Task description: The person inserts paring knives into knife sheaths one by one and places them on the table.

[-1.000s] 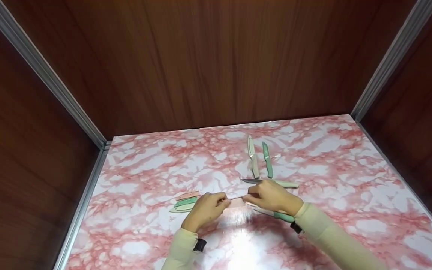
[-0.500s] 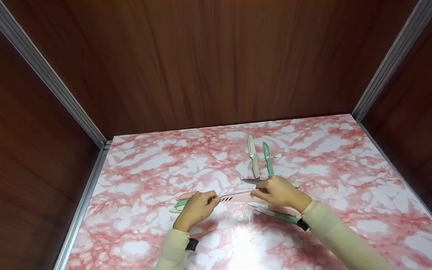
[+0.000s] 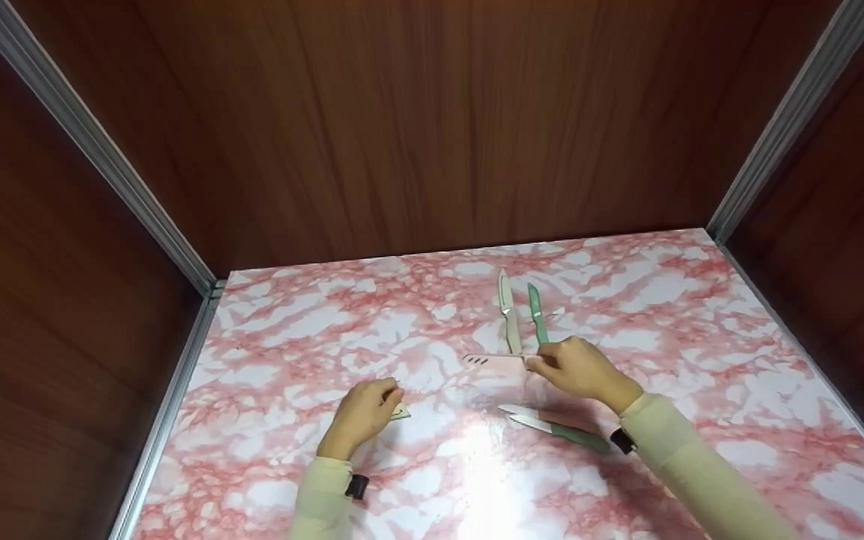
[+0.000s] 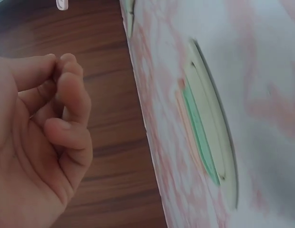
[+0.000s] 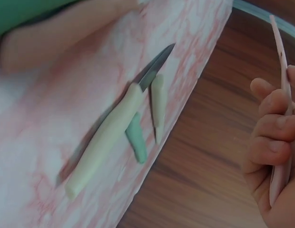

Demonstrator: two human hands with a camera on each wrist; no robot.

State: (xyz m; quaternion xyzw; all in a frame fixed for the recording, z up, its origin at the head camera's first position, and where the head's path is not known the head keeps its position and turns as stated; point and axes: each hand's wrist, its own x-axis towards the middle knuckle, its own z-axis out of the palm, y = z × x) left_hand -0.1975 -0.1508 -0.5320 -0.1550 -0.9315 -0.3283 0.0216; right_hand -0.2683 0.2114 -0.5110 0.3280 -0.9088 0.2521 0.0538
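Here the right hand [image 3: 586, 370] grips the pink knife [image 3: 493, 358] over the table [image 3: 252, 450], roughly parallel to its far edge, tip toward the left; the loosely curled left hand [image 3: 361, 412] holds nothing.

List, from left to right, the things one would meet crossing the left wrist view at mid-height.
Left hand → brown wood-grain panel → tabletop edge → pale orange sheath → green sheath → cream sheath.
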